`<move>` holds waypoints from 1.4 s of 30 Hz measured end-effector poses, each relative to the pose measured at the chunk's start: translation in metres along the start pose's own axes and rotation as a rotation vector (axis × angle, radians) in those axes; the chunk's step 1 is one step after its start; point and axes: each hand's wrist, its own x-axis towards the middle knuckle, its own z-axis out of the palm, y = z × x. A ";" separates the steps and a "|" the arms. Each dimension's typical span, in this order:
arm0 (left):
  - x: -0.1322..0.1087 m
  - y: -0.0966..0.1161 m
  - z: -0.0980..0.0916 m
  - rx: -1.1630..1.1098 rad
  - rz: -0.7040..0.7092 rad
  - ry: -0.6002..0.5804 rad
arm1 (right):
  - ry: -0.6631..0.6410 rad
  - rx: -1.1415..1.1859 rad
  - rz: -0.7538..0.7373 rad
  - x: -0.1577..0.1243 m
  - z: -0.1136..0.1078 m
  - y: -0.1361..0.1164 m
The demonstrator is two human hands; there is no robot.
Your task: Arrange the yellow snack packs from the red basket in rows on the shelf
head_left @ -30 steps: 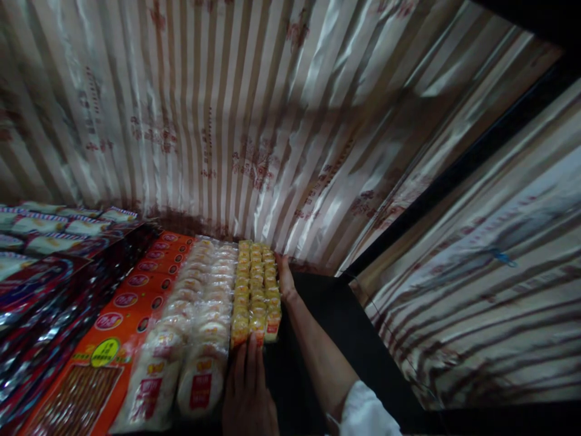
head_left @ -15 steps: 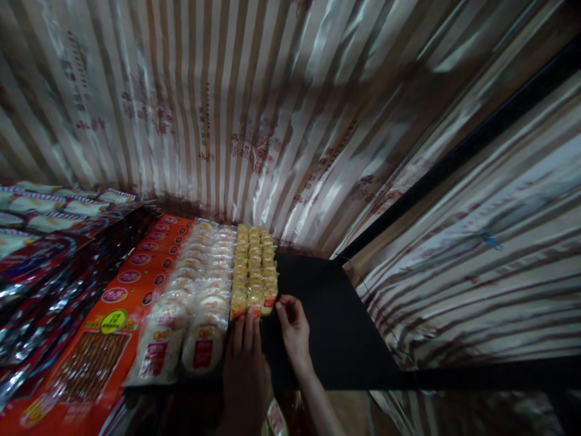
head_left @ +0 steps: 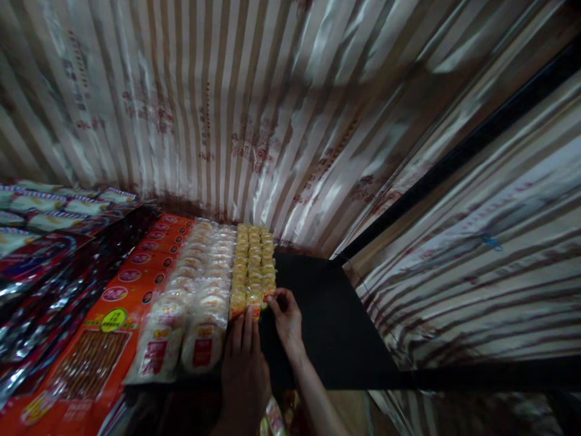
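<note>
Left hand: my left hand (head_left: 245,363) lies flat with the fingers straight and pressed together. The tips rest against the near end of the yellow packets (head_left: 252,266).
Right hand: my right hand (head_left: 285,315) is curled, thumb and fingers closed on the front right corner of the same row. In this dim light it looks like a pinch on the nearest packet.
Where the row is: the yellow packets stand on the black shelf (head_left: 327,321), directly ahead of both hands and just left of the shelf's bare part.
Long axis: the row runs straight away from me, from my fingertips to the striped back wall (head_left: 272,121).
Nearer hand: both touch the front end. The right one reaches a little further in along the row's open flank, and the left one sits square in front.
Left side: packed tight. The white round packets (head_left: 204,297) lie right against the yellow ones, then come the orange packets (head_left: 136,284) and the dark shiny packets (head_left: 40,284). I see no gap there.
Right side: bare shelf from the row across to the striped side panel (head_left: 476,272).
Back: the far end of the row sits close to the back wall. I cannot tell whether it touches.
Front edge: the shelf ends under my wrists, and the near packets sit close to that edge.
</note>
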 end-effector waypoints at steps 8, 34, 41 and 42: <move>0.004 0.003 -0.011 -0.030 -0.026 -0.166 | -0.049 -0.055 -0.012 -0.005 -0.005 0.000; -0.098 0.043 -0.082 -0.360 -0.207 -0.591 | -0.459 -0.944 0.293 -0.170 -0.100 0.024; -0.140 0.050 -0.074 -0.462 -0.326 -0.842 | -0.465 -1.047 0.311 -0.162 -0.088 0.045; -0.142 0.051 -0.074 -0.470 -0.329 -0.847 | -0.456 -1.055 0.312 -0.163 -0.088 0.048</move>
